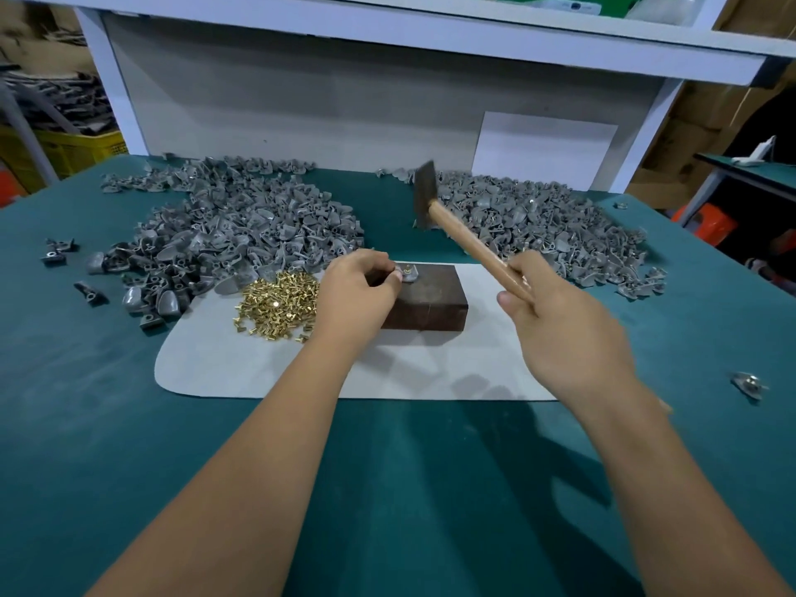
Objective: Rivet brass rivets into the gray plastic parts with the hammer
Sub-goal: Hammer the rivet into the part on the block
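The right hand (pixel 564 325) grips the hammer (pixel 467 234) by its wooden handle, head raised beyond the fist. The left hand (pixel 357 290) pinches a gray plastic part (pixel 409 273) on the dark block (pixel 430 303) under its fingertips.

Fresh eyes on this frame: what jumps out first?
The hammer, raised in the right hand above the dark block at centre, where the left hand pinches a gray part. Then two big heaps of gray parts behind, and the bright brass rivets left of the block.
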